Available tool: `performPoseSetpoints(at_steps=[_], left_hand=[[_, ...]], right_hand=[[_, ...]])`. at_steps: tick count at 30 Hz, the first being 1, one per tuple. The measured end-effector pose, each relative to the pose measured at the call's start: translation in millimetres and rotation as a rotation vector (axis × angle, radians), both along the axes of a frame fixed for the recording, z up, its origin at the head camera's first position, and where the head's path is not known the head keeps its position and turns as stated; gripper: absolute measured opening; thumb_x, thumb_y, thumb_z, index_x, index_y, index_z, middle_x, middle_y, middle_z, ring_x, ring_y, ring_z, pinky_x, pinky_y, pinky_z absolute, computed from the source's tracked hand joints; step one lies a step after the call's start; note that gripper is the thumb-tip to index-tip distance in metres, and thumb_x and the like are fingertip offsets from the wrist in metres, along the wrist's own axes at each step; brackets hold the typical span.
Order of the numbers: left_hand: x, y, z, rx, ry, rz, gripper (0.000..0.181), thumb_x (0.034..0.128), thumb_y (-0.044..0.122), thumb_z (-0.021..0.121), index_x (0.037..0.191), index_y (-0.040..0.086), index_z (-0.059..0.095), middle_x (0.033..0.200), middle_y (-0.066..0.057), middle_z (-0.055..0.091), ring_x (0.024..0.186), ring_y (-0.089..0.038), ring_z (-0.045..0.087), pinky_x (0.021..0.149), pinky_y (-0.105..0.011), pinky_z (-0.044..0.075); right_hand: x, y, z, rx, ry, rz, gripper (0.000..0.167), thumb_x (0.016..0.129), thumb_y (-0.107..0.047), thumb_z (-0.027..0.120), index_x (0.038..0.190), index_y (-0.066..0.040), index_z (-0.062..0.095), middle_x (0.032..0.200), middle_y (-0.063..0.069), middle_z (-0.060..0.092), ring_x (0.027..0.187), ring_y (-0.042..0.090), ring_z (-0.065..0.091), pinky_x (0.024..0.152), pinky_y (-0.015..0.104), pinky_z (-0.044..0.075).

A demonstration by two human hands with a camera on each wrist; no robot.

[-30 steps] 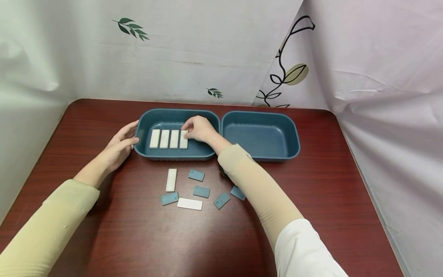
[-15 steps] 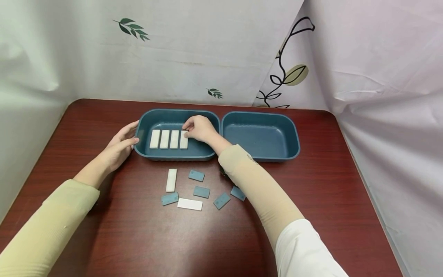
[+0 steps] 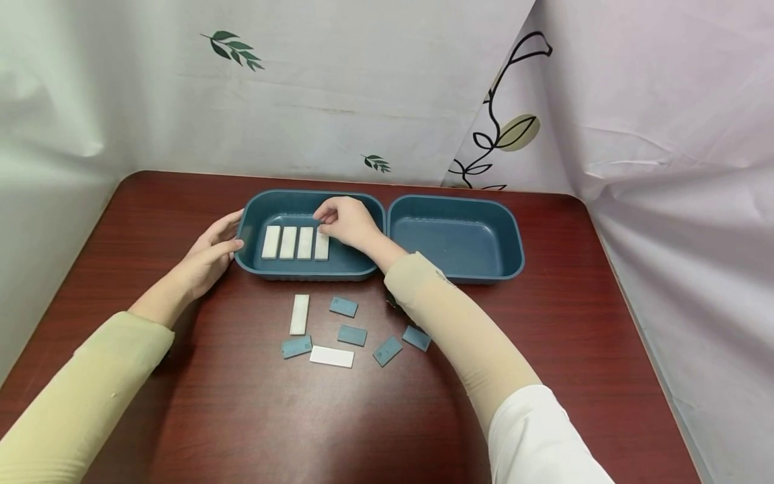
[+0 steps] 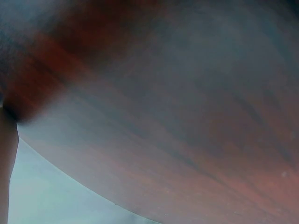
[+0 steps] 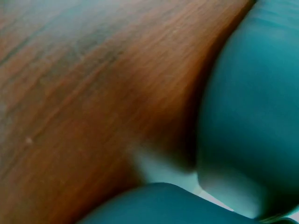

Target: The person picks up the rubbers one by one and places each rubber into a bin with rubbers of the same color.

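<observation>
In the head view my left hand [image 3: 208, 259] rests against the left end of a blue plastic tray [image 3: 308, 276], its thumb at the rim and its fingers along the outer wall. Inside lie several white rectangular tiles in an upright row. My right hand [image 3: 351, 222] reaches over the tray's right wall. Its loosely bent fingertips are at the far end of the rightmost white tile [image 3: 322, 249], partly covering it; whether the thumb touches it is hard to tell. Both wrist views are blurred and show mostly the wooden tabletop [image 4: 210, 116].
Beside the first tray stands a second blue tray [image 3: 453, 276], with nothing inside. In front lie two loose white tiles, one upright [image 3: 299, 314] and one sideways [image 3: 332, 357], among several smaller blue-grey tiles [image 3: 352, 335]. A patterned white curtain [image 3: 302, 101] hangs behind the table.
My right hand has shifted slightly up and away from the rightmost white tile, exposing more of it. That tile stays in the row. My left hand has not moved.
</observation>
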State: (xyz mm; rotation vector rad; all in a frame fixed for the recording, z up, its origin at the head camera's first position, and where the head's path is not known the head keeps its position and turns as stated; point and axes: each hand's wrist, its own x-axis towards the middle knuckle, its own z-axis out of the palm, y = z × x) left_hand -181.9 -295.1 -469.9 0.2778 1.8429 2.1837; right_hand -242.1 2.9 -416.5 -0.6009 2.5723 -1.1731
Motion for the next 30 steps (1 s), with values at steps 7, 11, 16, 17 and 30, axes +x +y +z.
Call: performPoseSetpoints(at_steps=[7,11,16,17,30], left_hand=[[1.1,0.3,0.5,0.0,-0.001,0.004,0.056,0.1079,-0.003,0.046,0.16,0.018,0.039,0.151,0.011,0.047,0.135,-0.001,0.047,0.106,-0.015,0.037],[1.9,0.4,1.2,0.003,-0.001,0.006,0.055,0.108,-0.002,0.047,0.159,0.019,0.04,0.15,0.012,0.047,0.135,-0.001,0.046,0.106,-0.015,0.036],[2.9,1.2,2.3,0.002,-0.005,0.009,0.055,0.1079,-0.001,0.047,0.158,0.02,0.041,0.15,0.012,0.046,0.135,0.0,0.046,0.106,-0.014,0.036],[3.0,1.2,2.5,-0.002,-0.005,0.009,0.055,0.108,-0.001,0.047,0.159,0.02,0.041,0.15,0.012,0.046,0.135,0.0,0.045,0.106,-0.014,0.036],[1.8,0.8,1.8,-0.01,-0.014,0.015,0.055,0.1082,0.0,0.047,0.159,0.02,0.041,0.15,0.012,0.046,0.135,0.0,0.045,0.105,-0.015,0.035]], right_hand=[[8.8,-1,11.6,-0.028,-0.014,0.05,0.023,0.1,-0.009,0.074,0.122,-0.003,0.076,0.119,0.012,0.075,0.11,0.023,0.069,0.09,0.022,0.055],[16.7,-1,16.4,-0.05,-0.018,0.076,0.023,0.1,-0.009,0.074,0.122,-0.003,0.076,0.119,0.013,0.074,0.109,0.023,0.069,0.09,0.021,0.055],[28.3,2,20.0,-0.065,-0.019,0.122,0.024,0.101,-0.009,0.074,0.123,-0.001,0.075,0.118,0.013,0.074,0.107,0.024,0.07,0.089,0.019,0.055],[30.3,2,20.2,-0.066,-0.018,0.13,0.024,0.1,-0.009,0.074,0.124,-0.001,0.075,0.118,0.013,0.074,0.107,0.024,0.07,0.089,0.019,0.056],[53.7,10,24.4,-0.099,0.002,0.241,0.024,0.097,-0.006,0.077,0.12,0.0,0.076,0.118,0.014,0.076,0.104,0.021,0.072,0.088,0.016,0.057]])
